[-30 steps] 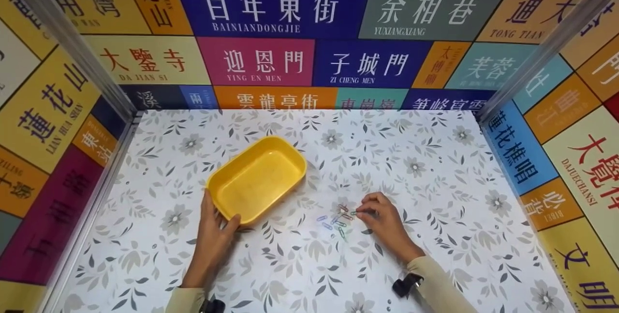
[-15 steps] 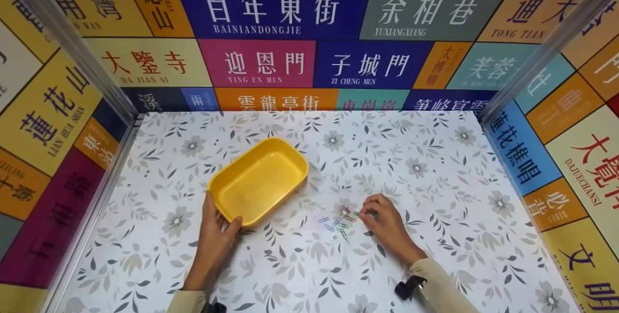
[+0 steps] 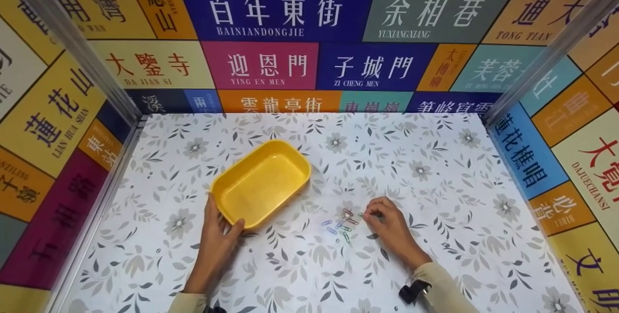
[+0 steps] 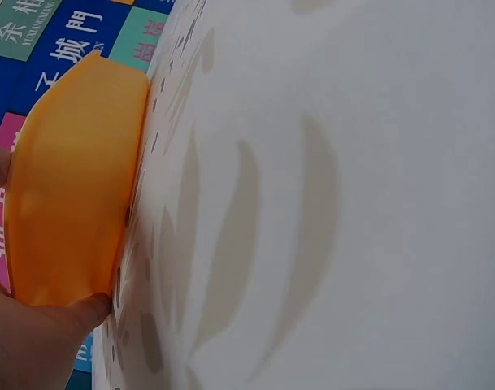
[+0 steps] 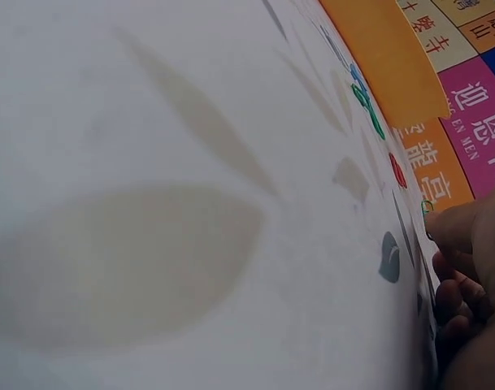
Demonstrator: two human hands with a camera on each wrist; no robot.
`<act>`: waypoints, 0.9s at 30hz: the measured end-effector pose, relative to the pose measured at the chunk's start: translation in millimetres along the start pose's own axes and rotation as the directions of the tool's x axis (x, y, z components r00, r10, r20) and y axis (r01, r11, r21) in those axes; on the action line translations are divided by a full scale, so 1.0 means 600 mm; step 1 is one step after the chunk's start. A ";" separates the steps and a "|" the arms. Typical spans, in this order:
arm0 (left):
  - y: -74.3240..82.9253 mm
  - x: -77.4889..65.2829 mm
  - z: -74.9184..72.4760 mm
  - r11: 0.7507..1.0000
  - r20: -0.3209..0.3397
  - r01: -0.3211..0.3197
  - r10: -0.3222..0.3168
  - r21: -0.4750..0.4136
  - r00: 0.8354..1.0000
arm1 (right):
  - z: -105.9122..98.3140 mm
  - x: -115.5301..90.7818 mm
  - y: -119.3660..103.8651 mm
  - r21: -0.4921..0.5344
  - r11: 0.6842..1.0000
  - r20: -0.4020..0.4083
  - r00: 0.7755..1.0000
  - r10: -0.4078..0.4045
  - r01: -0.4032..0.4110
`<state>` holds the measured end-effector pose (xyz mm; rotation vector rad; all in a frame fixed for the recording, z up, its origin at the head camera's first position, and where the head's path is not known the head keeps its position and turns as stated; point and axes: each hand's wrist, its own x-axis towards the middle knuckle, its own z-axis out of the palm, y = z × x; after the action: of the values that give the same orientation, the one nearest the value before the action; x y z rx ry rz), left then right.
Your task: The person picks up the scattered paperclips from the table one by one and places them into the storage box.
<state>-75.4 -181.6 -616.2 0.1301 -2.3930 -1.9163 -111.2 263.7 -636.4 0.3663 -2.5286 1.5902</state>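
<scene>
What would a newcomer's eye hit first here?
Probably the bright yellow tray, left of centre on the leaf-patterned table, its near-left end gripped by the left hand. Behind it, the wall of coloured panels with large lettering competes for attention. Smaller but vivid: the paper clips scattered right of the tray, beside the right hand, which pinches a green clip.

The white floral tabletop (image 3: pixel 300 274) carries a yellow tray (image 3: pixel 261 187) and loosely scattered coloured paper clips (image 3: pixel 346 229).
</scene>
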 end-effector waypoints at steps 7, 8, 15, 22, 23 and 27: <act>-0.001 0.001 0.006 1.000 -0.002 0.017 -0.017 0.000 1.000 | -0.009 0.006 -0.017 0.023 1.000 -0.043 0.999 0.002 -0.001; -0.001 0.001 0.005 1.000 -0.003 0.010 -0.010 0.004 1.000 | -0.008 0.006 -0.019 0.024 1.000 -0.046 0.999 -0.004 0.006; 0.000 0.003 -0.001 1.000 0.009 0.000 0.000 0.024 1.000 | -0.004 0.011 -0.024 0.041 0.998 -0.053 0.997 -0.053 0.056; 0.002 0.004 -0.003 1.000 0.011 0.001 -0.001 0.012 1.000 | -0.003 0.023 -0.033 0.102 0.995 -0.028 1.000 -0.007 0.010; 0.002 0.004 -0.003 1.000 0.011 0.004 -0.004 0.009 1.000 | -0.003 0.025 -0.036 0.105 0.994 -0.026 1.000 0.007 -0.004; 0.001 0.004 -0.003 1.000 0.009 0.007 -0.007 -0.002 1.000 | 0.000 0.033 -0.046 0.103 0.994 -0.032 0.998 0.049 -0.046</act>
<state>-77.4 -183.3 -614.9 0.1308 -2.3993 -1.9263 -122.6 249.8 -607.7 0.2885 -2.4544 1.7322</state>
